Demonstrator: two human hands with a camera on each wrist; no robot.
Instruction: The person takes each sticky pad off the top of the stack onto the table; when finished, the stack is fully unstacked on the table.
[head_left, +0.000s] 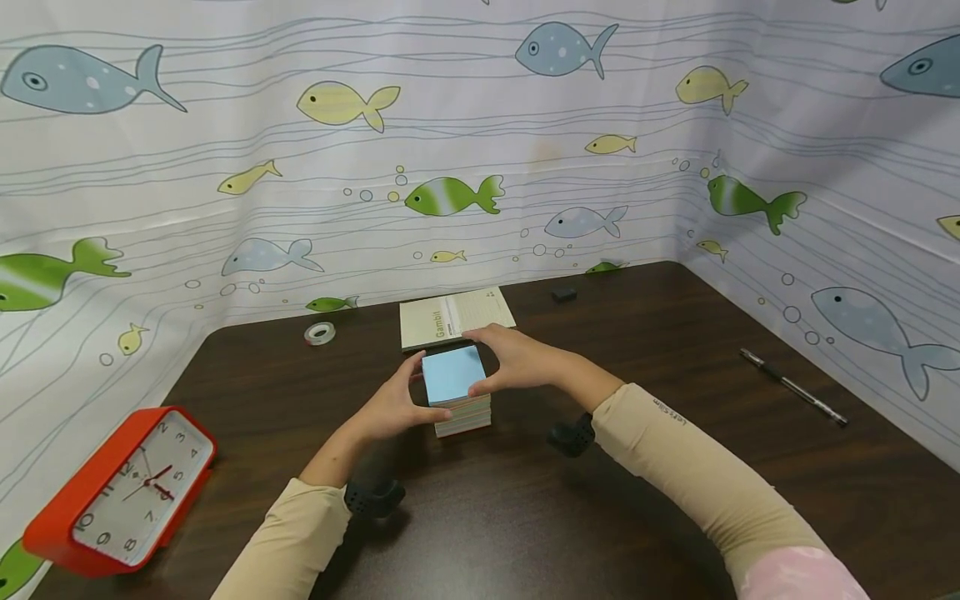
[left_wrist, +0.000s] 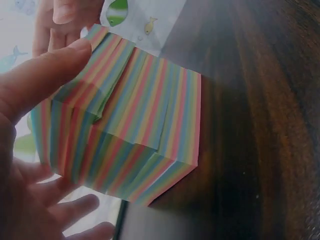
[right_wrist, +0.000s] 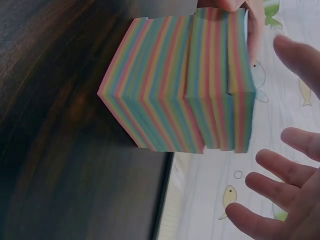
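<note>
Near left, a red clock [head_left: 142,483] stands well apart. On the counter [head_left: 487,517], my left hand [head_left: 392,407] has a loose, half-closed grip on the note stack [head_left: 453,375], thumb on its near face, seemingly steadying uneven layers. My right hand [head_left: 517,358], spread and holding nothing, seems to guard the right side. A notebook [head_left: 472,313] lies just beyond.

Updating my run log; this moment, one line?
paper stack: upright, layers uneven | left hand: touching upper part | right hand: apart from stack
</note>
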